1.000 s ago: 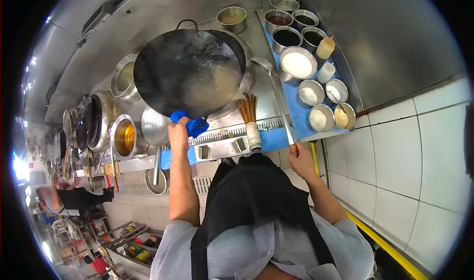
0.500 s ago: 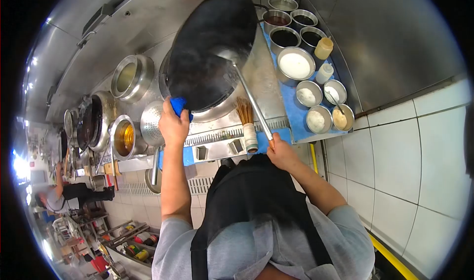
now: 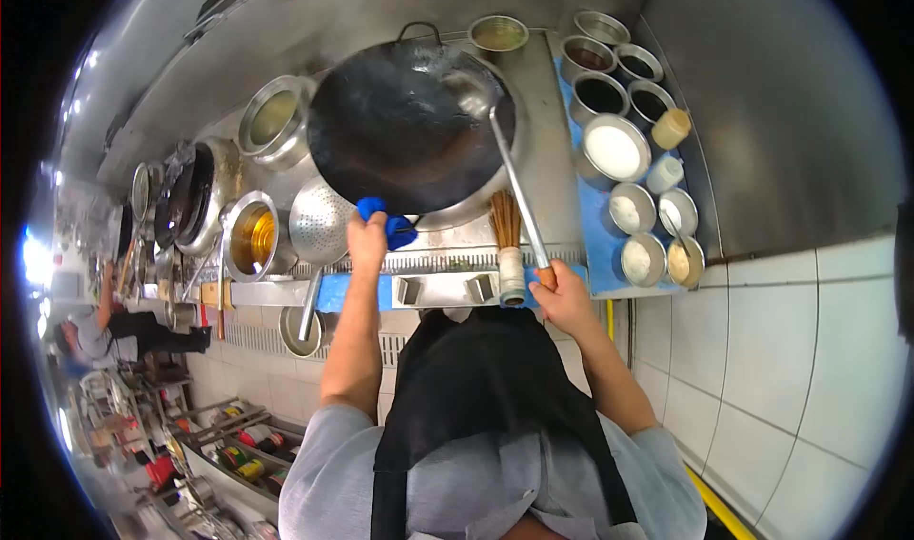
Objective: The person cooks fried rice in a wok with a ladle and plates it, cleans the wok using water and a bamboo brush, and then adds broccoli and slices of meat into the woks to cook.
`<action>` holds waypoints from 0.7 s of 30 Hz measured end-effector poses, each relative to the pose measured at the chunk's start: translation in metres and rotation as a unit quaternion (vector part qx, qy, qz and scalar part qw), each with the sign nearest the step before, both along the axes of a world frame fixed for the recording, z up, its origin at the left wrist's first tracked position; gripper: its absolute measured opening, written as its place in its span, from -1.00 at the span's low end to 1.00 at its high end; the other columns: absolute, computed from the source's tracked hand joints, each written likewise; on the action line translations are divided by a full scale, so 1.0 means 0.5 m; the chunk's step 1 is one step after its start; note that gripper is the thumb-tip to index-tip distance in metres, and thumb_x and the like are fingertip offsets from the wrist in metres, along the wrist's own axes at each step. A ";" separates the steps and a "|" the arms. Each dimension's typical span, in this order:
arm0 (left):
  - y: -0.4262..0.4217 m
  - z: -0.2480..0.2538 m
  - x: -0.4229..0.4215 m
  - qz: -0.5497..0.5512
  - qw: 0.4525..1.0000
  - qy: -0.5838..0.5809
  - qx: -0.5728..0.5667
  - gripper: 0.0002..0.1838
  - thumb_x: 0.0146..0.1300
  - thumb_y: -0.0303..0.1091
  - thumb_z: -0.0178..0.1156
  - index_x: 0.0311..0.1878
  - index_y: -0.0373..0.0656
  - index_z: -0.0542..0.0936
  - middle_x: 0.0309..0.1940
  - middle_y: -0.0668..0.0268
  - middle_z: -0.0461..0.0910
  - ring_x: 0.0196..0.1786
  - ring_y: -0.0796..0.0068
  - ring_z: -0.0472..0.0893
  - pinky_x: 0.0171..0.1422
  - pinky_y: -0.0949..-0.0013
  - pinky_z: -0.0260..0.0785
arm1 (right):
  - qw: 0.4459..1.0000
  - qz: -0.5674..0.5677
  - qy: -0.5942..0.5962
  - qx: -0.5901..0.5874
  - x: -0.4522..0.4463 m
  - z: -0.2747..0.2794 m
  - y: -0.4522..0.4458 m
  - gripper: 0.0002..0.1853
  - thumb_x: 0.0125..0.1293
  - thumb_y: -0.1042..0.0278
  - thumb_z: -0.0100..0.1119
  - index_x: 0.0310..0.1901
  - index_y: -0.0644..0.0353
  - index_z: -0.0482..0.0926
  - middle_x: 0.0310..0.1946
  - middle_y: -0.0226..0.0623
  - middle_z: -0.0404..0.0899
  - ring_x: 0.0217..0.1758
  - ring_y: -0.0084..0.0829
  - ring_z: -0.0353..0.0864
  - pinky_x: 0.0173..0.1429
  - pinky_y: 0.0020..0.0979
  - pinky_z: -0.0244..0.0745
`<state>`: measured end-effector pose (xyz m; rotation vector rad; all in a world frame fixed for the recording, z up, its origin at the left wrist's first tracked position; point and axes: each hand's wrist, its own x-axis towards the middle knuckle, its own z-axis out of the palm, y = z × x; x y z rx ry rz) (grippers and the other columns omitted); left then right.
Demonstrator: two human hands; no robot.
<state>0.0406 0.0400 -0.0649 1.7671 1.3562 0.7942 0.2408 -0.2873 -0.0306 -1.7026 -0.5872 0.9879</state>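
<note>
A large black wok (image 3: 400, 140) sits over the burner, its inside dark and nearly bare, with faint steam. My left hand (image 3: 367, 239) is closed round a blue cloth (image 3: 400, 230) at the wok's near handle. In my right hand (image 3: 562, 295) is the wooden end of a long metal ladle (image 3: 516, 183), whose bowl rests in or just above the right part of the wok. A bamboo brush (image 3: 508, 245) stands between the wok and my right hand.
Metal bowls of sauces and powders, with a white-filled bowl (image 3: 614, 148) and squeeze bottles (image 3: 671, 129), line the right. A perforated strainer (image 3: 319, 221), an oil pot (image 3: 255, 237) and another pot (image 3: 274, 121) stand left. Another person (image 3: 119, 335) works far left.
The wok was tilted up sharply half a second ago and now lies flatter. The pale liquid seen in it earlier is gone. The ladle has moved from beside the wok to its right part.
</note>
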 end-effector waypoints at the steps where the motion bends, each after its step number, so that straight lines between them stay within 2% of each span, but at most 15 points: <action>1: 0.004 -0.032 -0.008 0.019 0.999 0.006 -0.040 -0.63 0.17 -0.33 0.24 -0.08 -0.47 0.66 -0.23 -0.10 0.74 -0.11 0.03 0.72 0.14 0.09 0.50 | 1.000 -0.001 0.000 -0.015 -0.004 0.024 0.022 -0.74 0.33 0.38 0.34 -0.07 0.31 0.52 -0.52 -0.38 0.50 -0.66 -0.60 0.45 -0.55 -0.42 0.37; 2: 0.011 -0.065 -0.012 0.040 0.995 -0.021 -0.085 -0.60 0.16 -0.29 0.27 -0.08 -0.49 0.65 -0.24 -0.09 0.74 -0.12 0.07 0.72 0.09 0.11 0.51 | 1.000 0.000 -0.002 -0.030 -0.009 0.049 0.050 -0.74 0.32 0.39 0.34 -0.06 0.30 0.52 -0.52 -0.39 0.50 -0.66 -0.59 0.45 -0.55 -0.43 0.37; 3: -0.004 -0.012 -0.001 0.060 0.973 -0.120 -0.189 -0.56 0.15 -0.24 0.30 -0.07 -0.48 0.66 -0.21 -0.09 0.74 -0.11 0.09 0.72 0.06 0.13 0.51 | 0.999 0.003 -0.002 -0.046 -0.019 0.069 0.081 -0.74 0.32 0.40 0.34 -0.06 0.30 0.52 -0.52 -0.40 0.50 -0.66 -0.59 0.45 -0.55 -0.44 0.37; 4: 0.023 -0.060 -0.002 0.045 0.971 -0.102 -0.213 -0.52 0.15 -0.17 0.32 -0.05 -0.47 0.68 -0.17 -0.10 0.74 -0.10 0.07 0.72 0.05 0.15 0.51 | 0.999 0.014 -0.021 -0.031 -0.024 0.087 0.121 -0.73 0.33 0.41 0.34 -0.03 0.29 0.51 -0.54 -0.42 0.49 -0.67 -0.62 0.44 -0.57 -0.45 0.35; 5: 0.011 -0.014 0.011 0.029 0.978 -0.018 -0.207 -0.47 0.16 -0.12 0.33 -0.01 -0.46 0.68 -0.15 -0.10 0.74 -0.09 0.05 0.72 0.07 0.14 0.51 | 0.999 0.021 -0.019 -0.018 -0.033 0.098 0.168 -0.71 0.33 0.43 0.34 0.01 0.30 0.51 -0.56 -0.44 0.48 -0.68 -0.63 0.43 -0.59 -0.46 0.31; 6: 0.030 -0.134 0.025 0.046 0.981 -0.065 -0.179 -0.40 0.15 -0.07 0.34 0.04 -0.48 0.66 -0.13 -0.12 0.74 -0.08 0.03 0.72 0.08 0.12 0.52 | 0.999 0.028 -0.016 -0.003 -0.043 0.110 0.219 -0.69 0.34 0.44 0.34 0.05 0.31 0.52 -0.57 -0.46 0.47 -0.68 -0.65 0.41 -0.61 -0.48 0.28; 8: 0.020 -0.033 0.041 0.023 0.919 -0.196 -0.342 -0.44 0.32 0.05 0.27 0.00 -0.37 0.67 -0.27 0.11 0.71 -0.25 0.24 0.68 -0.18 0.17 0.55 | 0.998 0.051 -0.032 0.008 -0.061 0.109 0.340 -0.61 0.36 0.47 0.32 0.17 0.34 0.51 -0.55 -0.46 0.47 -0.67 -0.65 0.42 -0.61 -0.50 0.27; 9: 0.052 -0.117 0.037 -0.019 0.890 -0.211 -0.404 -0.44 0.43 0.15 0.19 -0.07 -0.29 0.68 -0.31 0.22 0.67 -0.34 0.36 0.62 -0.30 0.22 0.50 | 0.998 0.062 -0.021 0.020 -0.083 0.109 0.404 -0.61 0.37 0.48 0.31 0.18 0.35 0.51 -0.54 -0.46 0.47 -0.66 -0.65 0.43 -0.60 -0.50 0.28; 11: 0.049 -0.069 -0.015 -0.089 0.865 -0.235 -0.435 -0.40 0.54 0.22 0.06 0.17 -0.21 0.55 -0.29 0.33 0.64 -0.36 0.49 0.60 -0.34 0.29 0.47 | 0.995 0.084 -0.004 0.045 -0.128 0.115 0.542 -0.61 0.38 0.50 0.28 0.20 0.36 0.51 -0.51 -0.44 0.48 -0.65 -0.64 0.44 -0.58 -0.50 0.30; 12: 0.045 -0.060 -0.045 -0.054 0.859 -0.263 -0.436 -0.49 0.52 0.21 0.12 0.12 -0.06 0.56 -0.32 0.40 0.65 -0.40 0.58 0.59 -0.45 0.41 0.39 | 0.994 0.096 -0.003 0.050 -0.155 0.115 0.612 -0.61 0.37 0.52 0.27 0.21 0.37 0.51 -0.49 -0.41 0.49 -0.65 -0.62 0.45 -0.59 -0.49 0.31; 13: 0.047 -0.016 -0.098 -0.051 0.851 -0.278 -0.443 -0.50 0.54 0.12 0.14 0.26 -0.09 0.49 -0.15 0.35 0.66 -0.25 0.52 0.66 -0.28 0.34 0.52 | 0.993 0.110 -0.008 0.046 -0.185 0.128 0.680 -0.65 0.36 0.52 0.27 0.15 0.37 0.53 -0.49 -0.41 0.49 -0.65 -0.62 0.45 -0.58 -0.50 0.33; 14: 0.049 -0.075 -0.141 -0.036 0.818 -0.360 -0.448 -0.50 0.55 0.00 0.17 0.33 -0.17 0.45 0.01 0.27 0.65 -0.05 0.41 0.69 0.02 0.25 0.59 | 0.991 0.118 0.015 0.054 -0.205 0.116 0.753 -0.68 0.35 0.51 0.28 0.10 0.36 0.54 -0.49 -0.37 0.53 -0.65 -0.60 0.48 -0.62 -0.48 0.33; 15: 0.050 -0.040 -0.206 -0.021 0.795 -0.366 -0.484 -0.50 0.54 -0.09 0.20 0.34 -0.22 0.44 0.12 0.21 0.63 0.11 0.33 0.67 0.25 0.18 0.55 | 0.990 0.123 0.040 0.062 -0.223 0.089 0.824 -0.71 0.33 0.50 0.29 0.05 0.35 0.56 -0.49 -0.34 0.57 -0.65 -0.58 0.51 -0.65 -0.46 0.32; 17: 0.052 -0.026 -0.341 0.000 0.764 -0.387 -0.516 -0.49 0.52 -0.14 0.23 0.36 -0.24 0.43 0.10 0.18 0.64 0.10 0.30 0.68 0.24 0.14 0.57 | 0.987 0.137 0.041 0.076 -0.266 0.046 0.965 -0.76 0.28 0.54 0.24 -0.02 0.34 0.58 -0.48 -0.32 0.58 -0.64 -0.55 0.54 -0.65 -0.44 0.36; 21: 0.062 0.003 -0.558 0.104 0.713 -0.416 -0.554 -0.51 0.47 -0.09 0.27 0.28 -0.21 0.48 0.09 0.12 0.66 0.07 0.18 0.72 0.19 0.03 0.62 | 0.987 0.152 -0.041 -0.036 -0.376 -0.011 1.200 -0.86 0.31 0.49 0.26 -0.14 0.30 0.54 -0.50 -0.36 0.52 -0.60 -0.52 0.48 -0.56 -0.44 0.39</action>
